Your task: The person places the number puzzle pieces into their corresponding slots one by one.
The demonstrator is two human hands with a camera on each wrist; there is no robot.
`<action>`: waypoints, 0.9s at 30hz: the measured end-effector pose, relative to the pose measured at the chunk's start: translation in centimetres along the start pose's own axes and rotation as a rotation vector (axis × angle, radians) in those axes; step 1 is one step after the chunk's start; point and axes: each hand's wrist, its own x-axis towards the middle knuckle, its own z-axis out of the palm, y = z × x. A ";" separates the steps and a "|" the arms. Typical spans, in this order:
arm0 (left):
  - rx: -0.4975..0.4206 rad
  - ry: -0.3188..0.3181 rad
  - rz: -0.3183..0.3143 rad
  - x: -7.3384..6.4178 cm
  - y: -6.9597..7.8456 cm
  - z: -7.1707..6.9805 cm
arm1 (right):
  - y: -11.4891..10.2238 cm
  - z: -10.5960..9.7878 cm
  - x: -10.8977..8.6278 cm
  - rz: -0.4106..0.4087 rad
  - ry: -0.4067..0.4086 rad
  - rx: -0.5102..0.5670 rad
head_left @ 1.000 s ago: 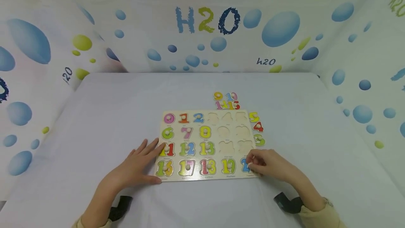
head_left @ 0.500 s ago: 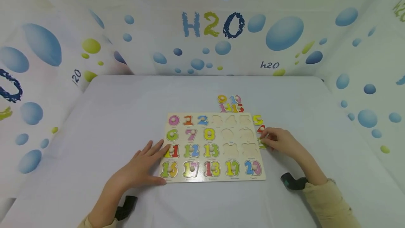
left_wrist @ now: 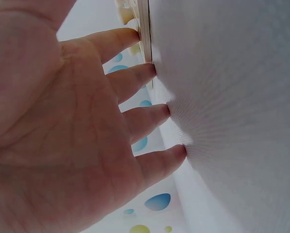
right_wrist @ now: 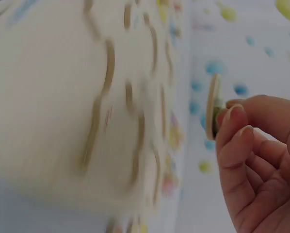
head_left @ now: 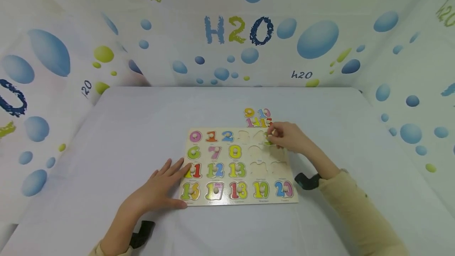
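Note:
A wooden number puzzle board lies flat on the table. My left hand rests at its left side with fingers spread; in the left wrist view the fingertips press on the cloth and against the board's edge. Between thumb and fingers my right hand pinches the green number 3 puzzle piece by its knob, held above the board's upper right part. Bare recesses show on the right side of the board, while knobbed number pieces fill the left columns and bottom row.
Behind the board's back edge lie loose pieces, a 9, a 10, a 14 and a 15, the last partly behind the right hand. White cloth covers the table. A patterned curtain stands behind and at both sides.
My right hand has gone from the 20 piece to the loose pieces right of the board, picked up the green 3 and carried it left over the board. The left hand stays put.

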 end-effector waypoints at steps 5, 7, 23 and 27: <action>-0.020 -0.009 0.009 0.5 0.0 0.3 | -0.9 1.9 4.1 -0.068 -0.093 0.041; -0.025 -0.016 0.010 0.7 0.1 0.4 | -0.9 2.3 5.0 -0.041 -0.116 0.051; 0.000 -0.008 -0.024 0.2 -0.1 0.1 | -1.9 4.3 7.3 0.115 -0.160 0.043; -0.004 -0.011 -0.033 0.0 -0.1 0.0 | -1.5 2.4 5.8 0.023 -0.174 0.092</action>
